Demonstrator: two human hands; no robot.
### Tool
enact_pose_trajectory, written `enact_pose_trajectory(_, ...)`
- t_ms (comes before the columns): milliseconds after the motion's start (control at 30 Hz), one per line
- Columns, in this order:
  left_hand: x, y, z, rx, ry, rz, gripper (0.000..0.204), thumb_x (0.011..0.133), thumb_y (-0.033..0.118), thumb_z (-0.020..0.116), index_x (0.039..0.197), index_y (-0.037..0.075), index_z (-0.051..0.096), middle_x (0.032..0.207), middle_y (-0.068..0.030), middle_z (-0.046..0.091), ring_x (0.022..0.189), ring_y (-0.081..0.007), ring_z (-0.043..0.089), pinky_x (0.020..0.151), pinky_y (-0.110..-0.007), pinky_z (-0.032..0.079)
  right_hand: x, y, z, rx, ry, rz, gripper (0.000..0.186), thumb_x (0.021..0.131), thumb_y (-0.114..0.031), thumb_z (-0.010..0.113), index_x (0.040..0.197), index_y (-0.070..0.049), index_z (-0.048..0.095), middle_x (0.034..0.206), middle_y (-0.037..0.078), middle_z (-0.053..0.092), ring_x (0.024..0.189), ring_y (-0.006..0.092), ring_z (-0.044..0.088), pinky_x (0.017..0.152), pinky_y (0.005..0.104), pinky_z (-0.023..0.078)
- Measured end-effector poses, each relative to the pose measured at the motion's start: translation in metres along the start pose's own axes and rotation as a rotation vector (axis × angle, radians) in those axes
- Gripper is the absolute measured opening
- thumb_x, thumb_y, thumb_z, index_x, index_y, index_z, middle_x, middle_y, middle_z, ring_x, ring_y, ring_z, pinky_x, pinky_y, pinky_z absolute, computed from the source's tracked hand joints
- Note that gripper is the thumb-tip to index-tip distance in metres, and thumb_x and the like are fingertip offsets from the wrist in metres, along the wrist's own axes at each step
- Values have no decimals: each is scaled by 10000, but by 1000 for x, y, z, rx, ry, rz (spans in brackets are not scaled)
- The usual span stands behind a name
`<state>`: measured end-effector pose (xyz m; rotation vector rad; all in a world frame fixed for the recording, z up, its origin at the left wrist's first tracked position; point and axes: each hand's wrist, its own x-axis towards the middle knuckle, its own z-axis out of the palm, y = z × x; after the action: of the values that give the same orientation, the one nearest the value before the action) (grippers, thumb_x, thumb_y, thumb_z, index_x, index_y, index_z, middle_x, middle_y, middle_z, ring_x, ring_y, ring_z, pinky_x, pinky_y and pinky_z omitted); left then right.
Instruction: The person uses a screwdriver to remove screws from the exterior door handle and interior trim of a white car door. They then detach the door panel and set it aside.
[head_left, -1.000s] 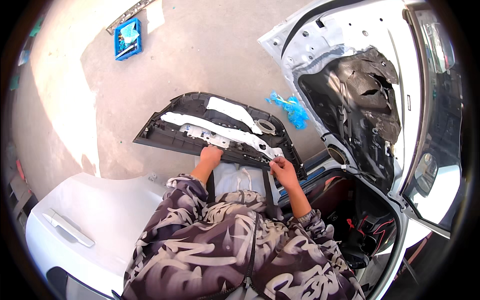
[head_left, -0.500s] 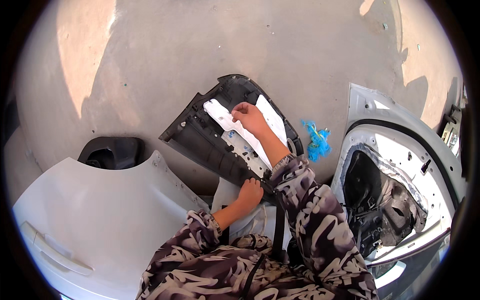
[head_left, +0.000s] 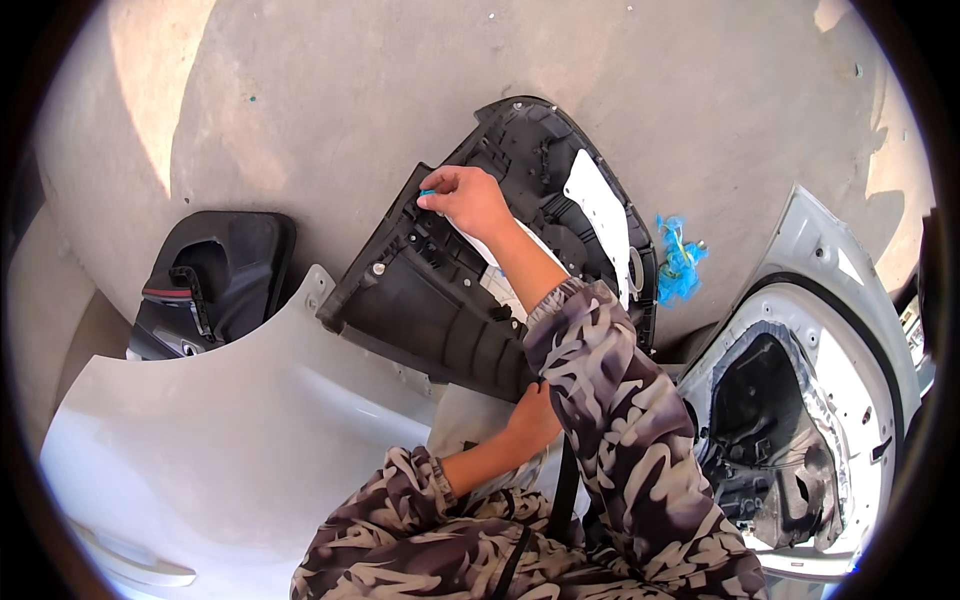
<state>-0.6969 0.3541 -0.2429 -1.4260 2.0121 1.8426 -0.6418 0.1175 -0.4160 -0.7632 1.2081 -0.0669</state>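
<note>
A black car door trim panel lies with its inner, ribbed side up in front of me. My right hand is closed at the panel's left edge, thumb and fingers pinching a small blue piece, whose exact kind I cannot make out. My left hand is at the panel's near edge, its fingers curled against the rim and partly hidden by my right sleeve. White padding lies on the panel's right part; a second white strip is partly covered by my right forearm.
At the left a silver-grey door shell lies outer side up, beyond it another black trim panel. On the right stands an opened door shell with its inside exposed. A tangle of blue strips lies on the concrete floor.
My right hand has moved left from the white strip to the panel's left edge and now shows a blue piece in its fingers. The left hand has shifted right along the near edge.
</note>
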Motion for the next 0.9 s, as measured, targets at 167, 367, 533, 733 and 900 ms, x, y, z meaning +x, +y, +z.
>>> enact_pose_trajectory(167,2,5,-8,-43,-46,-79,355,779,184,511,1113,109,605,1084,-48,586,945,-254,488,732,-347,376,0,-3,8,-1,12,-44,237,696,-158,729,884,-30,661,774,90,658,715,179,620,676,294,479)
enact_pose_trajectory(367,20,14,-44,-286,212,-108,454,804,194,493,1248,99,495,1187,-44,545,966,-238,512,755,-347,403,9,-1,12,8,-60,-3,208,685,-143,735,834,-27,648,725,78,636,689,179,608,650,292,468)
enact_pose_trajectory(533,11,10,-12,181,-133,-63,403,771,190,522,1152,67,568,1093,-99,579,926,-256,527,736,-356,416,8,-11,13,-257,-148,-150,215,698,-132,709,879,-33,646,801,132,648,779,278,624,716,355,491)
enact_pose_trajectory(733,8,10,-28,187,-169,-40,278,733,172,551,971,44,621,976,-108,585,863,-242,520,755,-354,413,3,-27,10,-506,-280,-191,213,722,-104,671,903,-5,616,903,181,627,909,323,597,777,380,485)
enact_pose_trajectory(900,17,-22,-156,134,467,-90,228,642,56,608,868,30,609,905,-89,550,875,-265,532,803,-394,410,-8,-20,18,-710,-268,-351,236,725,-90,643,911,21,552,889,182,601,886,336,597,759,394,487)
